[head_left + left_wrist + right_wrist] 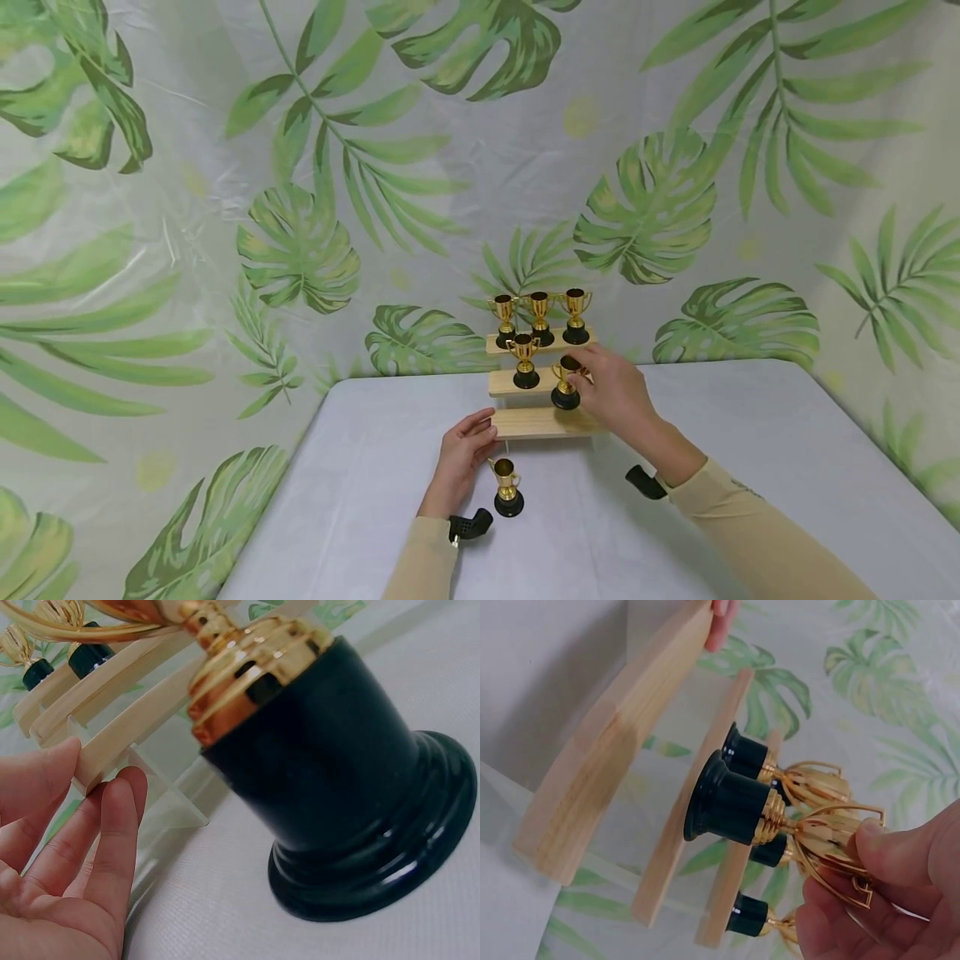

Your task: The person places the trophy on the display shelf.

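- A three-step wooden display stand (pixel 540 421) stood at the back of a white table (pixel 750 467), before a leaf-printed backdrop (pixel 300 242).
- Three small gold trophies (pixel 539 317) on black bases filled the top step, upright and side by side.
- A fourth trophy (pixel 524 361) stood on the left of the middle step.
- The right hand (pixel 613 390) grasped a fifth trophy (pixel 565 383) by its gold cup, its base at the right end of the middle step; whether it rested fully there could not be told.
- The left hand (pixel 463 454) lay released, its straight fingertips (pixel 124 787) touching the left end of the bare bottom step.
- A sixth trophy (pixel 507 487) stood on the table just beside the left hand, not yet shelved.
- By this reckoning the arranging was over halfway: the top step full, the middle nearly so, the bottom unfilled.
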A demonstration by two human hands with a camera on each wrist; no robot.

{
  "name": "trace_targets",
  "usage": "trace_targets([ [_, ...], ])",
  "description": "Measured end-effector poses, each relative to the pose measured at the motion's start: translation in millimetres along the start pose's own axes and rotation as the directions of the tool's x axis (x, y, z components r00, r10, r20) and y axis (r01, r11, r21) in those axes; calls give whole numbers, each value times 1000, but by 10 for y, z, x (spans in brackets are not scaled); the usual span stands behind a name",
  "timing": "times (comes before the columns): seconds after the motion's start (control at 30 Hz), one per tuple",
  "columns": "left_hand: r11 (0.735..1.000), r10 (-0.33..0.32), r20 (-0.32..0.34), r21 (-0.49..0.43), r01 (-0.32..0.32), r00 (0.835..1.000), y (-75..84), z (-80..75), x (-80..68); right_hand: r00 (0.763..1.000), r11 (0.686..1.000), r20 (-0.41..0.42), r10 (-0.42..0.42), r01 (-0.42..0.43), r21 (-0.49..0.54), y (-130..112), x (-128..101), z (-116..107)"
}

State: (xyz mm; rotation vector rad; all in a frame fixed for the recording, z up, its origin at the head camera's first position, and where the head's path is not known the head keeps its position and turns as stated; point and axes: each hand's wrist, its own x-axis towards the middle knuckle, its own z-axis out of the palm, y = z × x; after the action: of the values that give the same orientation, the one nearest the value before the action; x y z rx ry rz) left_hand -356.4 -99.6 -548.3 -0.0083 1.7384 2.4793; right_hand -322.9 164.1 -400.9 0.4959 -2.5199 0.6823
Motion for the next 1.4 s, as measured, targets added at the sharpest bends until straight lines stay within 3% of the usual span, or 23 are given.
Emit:
trace_targets([
  [0.8,1000,3,-5,4,-3,1000,-14,-1,-34,1000,999,15,-7,8,-51,125,256,48],
  [1.4,1000,-2,2,9,2,1000,21,0,-16,992,996,95,79,-74,-54,138,439,81],
])
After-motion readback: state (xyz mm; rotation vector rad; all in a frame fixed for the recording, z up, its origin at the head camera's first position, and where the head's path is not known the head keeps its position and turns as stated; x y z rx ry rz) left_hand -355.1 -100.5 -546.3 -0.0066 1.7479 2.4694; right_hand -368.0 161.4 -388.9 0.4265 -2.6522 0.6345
